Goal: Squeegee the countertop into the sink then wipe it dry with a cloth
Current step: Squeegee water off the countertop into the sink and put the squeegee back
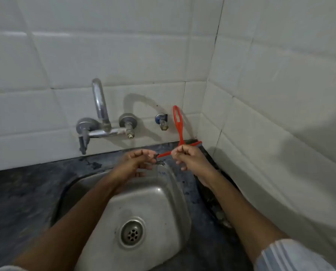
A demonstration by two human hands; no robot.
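Observation:
A red squeegee (178, 124) stands with its looped handle up, over the back right corner of the steel sink (153, 194). My right hand (188, 158) pinches the blade bar near its middle. My left hand (136, 161) holds the bar's left end with fingertips, where a dark rubber strip shows. Both hands hover above the sink's far rim. The dark stone countertop (22, 184) surrounds the sink. No cloth is in view.
A chrome wall tap (101, 114) with two valves juts out behind the sink, and a small brass tap (163, 122) sits beside the squeegee handle. White tiled walls close in at the back and right. A drain (132, 233) lies in the sink's floor.

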